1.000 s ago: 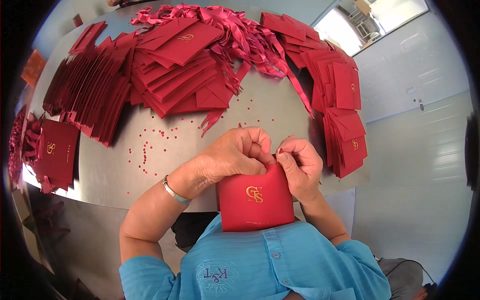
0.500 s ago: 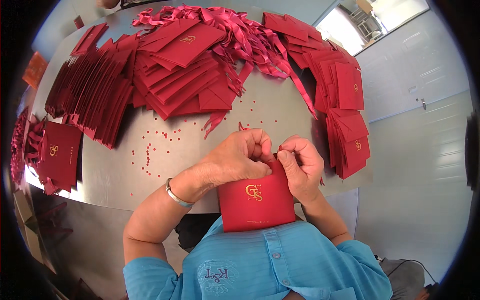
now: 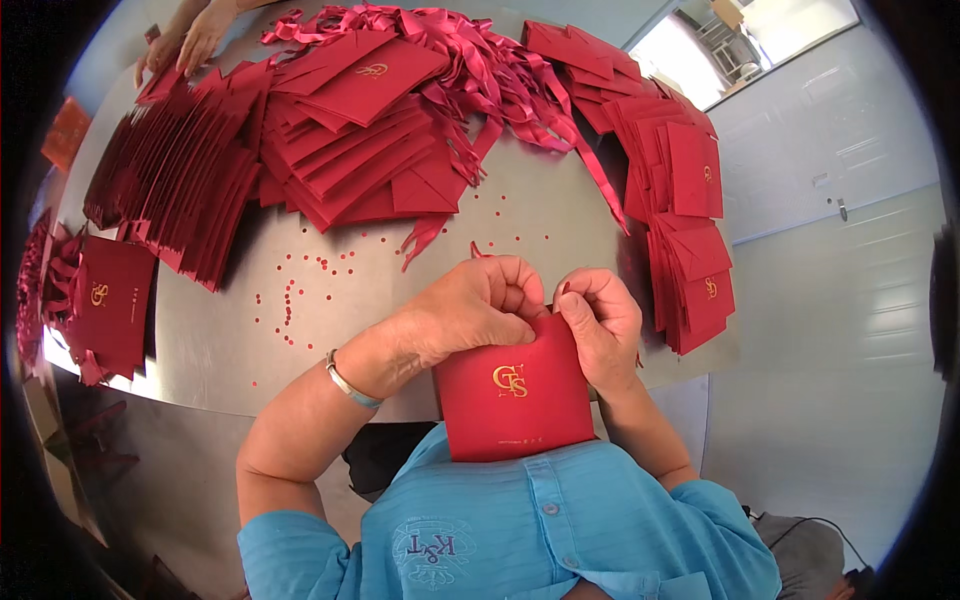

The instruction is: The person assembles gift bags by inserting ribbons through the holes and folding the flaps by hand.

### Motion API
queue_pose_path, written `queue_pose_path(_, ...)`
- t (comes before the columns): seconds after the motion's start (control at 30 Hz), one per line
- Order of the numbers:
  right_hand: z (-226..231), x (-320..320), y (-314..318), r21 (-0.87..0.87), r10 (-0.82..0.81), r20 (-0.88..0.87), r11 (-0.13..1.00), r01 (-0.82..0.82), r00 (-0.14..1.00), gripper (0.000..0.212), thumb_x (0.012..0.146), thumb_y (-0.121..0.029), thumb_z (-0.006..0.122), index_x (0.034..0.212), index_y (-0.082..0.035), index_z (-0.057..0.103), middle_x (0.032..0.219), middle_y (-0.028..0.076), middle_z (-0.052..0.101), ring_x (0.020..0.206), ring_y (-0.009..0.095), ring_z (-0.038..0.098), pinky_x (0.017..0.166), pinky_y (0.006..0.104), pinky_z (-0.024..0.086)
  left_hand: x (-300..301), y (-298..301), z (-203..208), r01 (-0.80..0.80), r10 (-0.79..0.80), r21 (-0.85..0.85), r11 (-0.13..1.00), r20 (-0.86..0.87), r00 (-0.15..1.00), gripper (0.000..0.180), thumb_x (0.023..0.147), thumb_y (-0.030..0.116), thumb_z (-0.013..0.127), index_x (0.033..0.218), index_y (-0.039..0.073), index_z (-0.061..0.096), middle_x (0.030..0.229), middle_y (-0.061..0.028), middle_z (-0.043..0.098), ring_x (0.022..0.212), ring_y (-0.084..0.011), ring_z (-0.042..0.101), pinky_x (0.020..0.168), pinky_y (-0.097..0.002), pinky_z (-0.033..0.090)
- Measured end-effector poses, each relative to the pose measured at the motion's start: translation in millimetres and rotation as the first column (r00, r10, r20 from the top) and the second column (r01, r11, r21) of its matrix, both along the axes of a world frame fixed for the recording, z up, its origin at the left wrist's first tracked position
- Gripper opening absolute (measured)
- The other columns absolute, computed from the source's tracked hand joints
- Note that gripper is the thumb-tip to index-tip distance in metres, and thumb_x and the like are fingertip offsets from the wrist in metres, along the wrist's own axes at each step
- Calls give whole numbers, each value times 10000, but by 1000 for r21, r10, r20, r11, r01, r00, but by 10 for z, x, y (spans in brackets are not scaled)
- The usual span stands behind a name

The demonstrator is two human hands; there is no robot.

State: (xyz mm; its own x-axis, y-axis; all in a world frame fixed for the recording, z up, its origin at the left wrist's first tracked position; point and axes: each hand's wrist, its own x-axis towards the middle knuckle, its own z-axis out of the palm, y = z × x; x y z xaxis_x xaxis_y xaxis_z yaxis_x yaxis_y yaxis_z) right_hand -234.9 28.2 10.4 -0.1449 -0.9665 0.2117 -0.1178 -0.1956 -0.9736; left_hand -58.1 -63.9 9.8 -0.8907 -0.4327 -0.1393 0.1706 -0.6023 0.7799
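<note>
A red paper bag (image 3: 480, 410) with a gold emblem stands against my chest, its top edge under my fingers. My left hand (image 3: 465, 305) is closed in a pinch on the bag's upper edge, thumb on the front. Close beside it, my right hand (image 3: 605, 325) pinches a short dark red ribbon end (image 3: 567, 288) between thumb and forefinger at the bag's top right corner. Another bit of ribbon (image 3: 477, 249) sticks up behind my left hand. My fingers hide most of the bag's opening.
Flat red bags (image 3: 350, 150) lie stacked on the metal table (image 3: 400, 300), with more bags (image 3: 690, 170) at right and a fanned row (image 3: 170, 170) at left. Pink-red ribbons (image 3: 480, 70) heap at the back. Small red dots are scattered. Another person's hand (image 3: 205, 38) touches bags at far left.
Another person's hands have come in at the far left, onto the bags there. My two hands keep their pinches at the bag's top edge, with barely any movement.
</note>
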Motion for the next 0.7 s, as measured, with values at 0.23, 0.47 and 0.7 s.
queue_pose_path(0.23, -91, -38, -63, -102, 93, 44, 991, -88, 995, 129, 915, -73, 642, 974, 8, 561, 863, 27, 579, 740, 67, 498, 658, 200, 416, -5, -9, -44, 20, -19, 74, 997, -14, 1000, 306, 659, -76, 670, 889, 39, 504, 878, -82, 627, 826, -127, 613, 722, -233, 502)
queue_pose_path(0.47, 68, -54, -53, -165, 128, -120, 975, -147, 984, 108, 881, -57, 672, 897, 4, 584, 824, 42, 569, 697, 76, 482, 599, 199, 380, 18, -11, -51, 99, -95, 71, 993, -46, 994, 353, 661, -157, 643, 901, 56, 497, 901, -50, 603, 810, -106, 603, 695, -208, 497)
queue_pose_path(0.7, 23, -54, -64, -192, 68, -141, 977, -94, 988, 103, 868, -45, 678, 891, 7, 593, 824, 49, 584, 677, 75, 489, 585, 197, 381, 3, 2, 7, 21, -19, 83, 996, -31, 999, 315, 661, -115, 667, 877, 47, 504, 882, -92, 658, 784, -126, 624, 700, -231, 511)
